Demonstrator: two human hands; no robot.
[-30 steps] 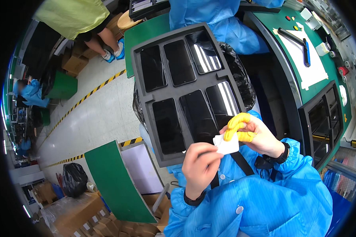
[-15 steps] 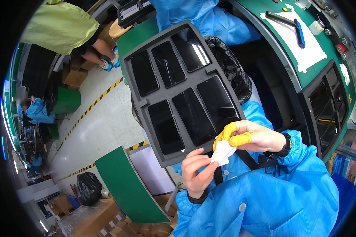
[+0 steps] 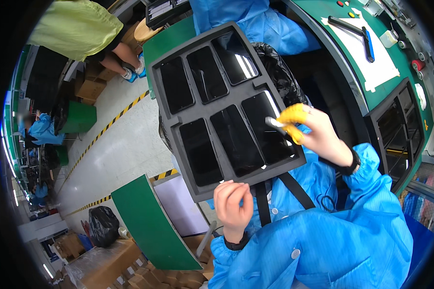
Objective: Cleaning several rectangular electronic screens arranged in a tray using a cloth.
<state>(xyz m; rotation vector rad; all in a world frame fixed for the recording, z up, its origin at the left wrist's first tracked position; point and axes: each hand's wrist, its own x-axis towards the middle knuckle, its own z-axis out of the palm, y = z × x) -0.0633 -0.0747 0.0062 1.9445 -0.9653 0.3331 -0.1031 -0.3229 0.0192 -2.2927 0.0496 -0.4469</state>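
A dark grey tray (image 3: 183, 120) holds two rows of black glass panels that look like phone or tablet screens. With yellow finger cots on its fingertips, my right hand (image 3: 320, 135) pinches a small white wipe (image 3: 275, 122) over the near right screen (image 3: 263, 118). The wipe is mostly hidden by the fingers; whether it touches the glass I cannot tell. My left hand (image 3: 234, 207) has its bare fingers curled in at the tray's near edge, below the near left screen (image 3: 201, 154). What those fingers grip, if anything, is hidden. Small white tabs show at the screens' near edges.
Black bag plastic (image 3: 279, 72) bulges beside the tray. On the right, a green bench (image 3: 342, 82) carries a white sheet, a black-and-blue tool (image 3: 366, 41) and another dark tray (image 3: 395, 135). A green board (image 3: 154, 224) stands lower left. A person in blue sits opposite; another stands far left.
My hands have parted. The right one moved up with the wipe from beside the tray to above the near right screen; the left let go of the wipe and curled at the tray edge.
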